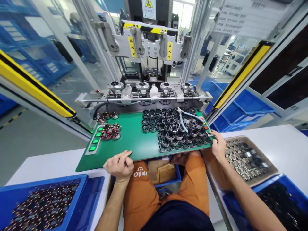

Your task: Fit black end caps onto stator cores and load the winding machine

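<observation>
My left hand point(120, 165) rests at the front edge of the green work surface point(137, 141), its fingers curled in with nothing visible in them. My right hand point(218, 147) is at the right edge of that surface, a finger stretched toward the button panel point(210, 134); whether it presses anything I cannot tell. Left of it, black-and-silver stator cores point(173, 129) stand in rows, some stacked. Blue-handled pliers point(184, 123) lie open on top of them. On the left are several copper-wound stators point(109, 132), some with red wire, beside a panel of green-lit buttons point(95, 141).
Behind the surface stands a winding machine with a row of stator holders point(142, 86), between yellow side posts point(36, 85). A blue bin point(83, 189) of wound stators is at lower left. At right are a cardboard box point(271, 163) of metal rings and a blue bin point(292, 186) of black parts.
</observation>
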`<state>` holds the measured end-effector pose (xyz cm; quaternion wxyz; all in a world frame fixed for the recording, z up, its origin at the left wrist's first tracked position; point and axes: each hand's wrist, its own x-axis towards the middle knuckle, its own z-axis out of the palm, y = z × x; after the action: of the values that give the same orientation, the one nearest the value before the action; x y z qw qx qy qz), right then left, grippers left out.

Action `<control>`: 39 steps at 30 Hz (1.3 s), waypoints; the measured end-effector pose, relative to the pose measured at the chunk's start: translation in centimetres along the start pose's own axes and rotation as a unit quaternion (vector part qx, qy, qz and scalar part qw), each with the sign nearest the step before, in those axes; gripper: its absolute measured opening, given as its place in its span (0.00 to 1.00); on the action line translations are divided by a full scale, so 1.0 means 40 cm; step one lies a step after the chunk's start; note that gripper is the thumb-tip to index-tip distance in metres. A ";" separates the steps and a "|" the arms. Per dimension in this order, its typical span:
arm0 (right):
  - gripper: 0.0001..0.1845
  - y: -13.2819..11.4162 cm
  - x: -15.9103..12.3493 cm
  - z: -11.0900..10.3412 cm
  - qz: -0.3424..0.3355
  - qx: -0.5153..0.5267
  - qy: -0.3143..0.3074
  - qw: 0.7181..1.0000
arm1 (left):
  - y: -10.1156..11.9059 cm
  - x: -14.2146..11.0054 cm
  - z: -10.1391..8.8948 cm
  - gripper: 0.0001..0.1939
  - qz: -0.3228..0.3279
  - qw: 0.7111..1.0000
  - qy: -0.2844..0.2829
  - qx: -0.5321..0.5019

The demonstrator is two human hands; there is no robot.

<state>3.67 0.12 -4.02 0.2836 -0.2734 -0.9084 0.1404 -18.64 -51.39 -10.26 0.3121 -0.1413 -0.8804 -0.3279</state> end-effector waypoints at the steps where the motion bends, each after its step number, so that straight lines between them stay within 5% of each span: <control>1: 0.23 0.006 -0.001 0.001 -0.008 -0.001 0.000 1.000 | -0.004 -0.005 0.001 0.21 0.004 1.000 -0.002 0.000; 11: 0.25 -0.027 0.003 -0.057 -0.050 -0.030 -0.060 0.996 | -0.003 0.010 -0.026 0.21 0.063 0.997 -0.031 -0.012; 17: 0.26 0.001 0.010 -0.253 -0.018 -0.105 -0.151 0.983 | 0.009 0.024 -0.045 0.19 0.056 0.996 -0.055 -0.046; 20: 0.26 0.066 -0.115 -0.409 0.097 -0.181 -0.121 0.971 | 0.015 0.026 -0.051 0.19 0.047 0.995 -0.061 -0.066; 23: 0.26 0.106 -0.313 -0.529 0.250 -0.272 -0.093 0.925 | 0.025 0.036 -0.068 0.19 0.043 0.994 -0.060 -0.085; 27: 0.26 0.117 -0.546 -0.537 0.378 -0.328 -0.124 0.857 | 0.066 0.034 -0.097 0.18 0.043 0.992 -0.040 -0.114; 30: 0.27 0.125 -0.636 -0.473 0.414 -0.334 -0.160 0.831 | 0.132 -0.012 -0.101 0.17 0.085 0.980 -0.050 -0.175; 32: 0.27 0.139 -0.659 -0.439 0.428 -0.339 -0.173 0.820 | 0.199 -0.060 -0.091 0.15 0.147 0.953 -0.108 -0.242; 35: 0.28 0.169 -0.664 -0.423 0.438 -0.347 -0.186 0.808 | 0.341 -0.122 -0.058 0.13 0.242 0.878 -0.242 -0.334; 39: 0.27 0.209 -0.663 -0.434 0.439 -0.348 -0.217 0.800 | 0.608 -0.141 0.037 0.14 0.333 0.763 -0.400 -0.384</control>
<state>35.73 -6.64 -5.20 -0.1267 -0.6853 -0.7169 -0.0205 -3.95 -32.53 -2.85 -0.0596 -0.6516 -0.6236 -0.4277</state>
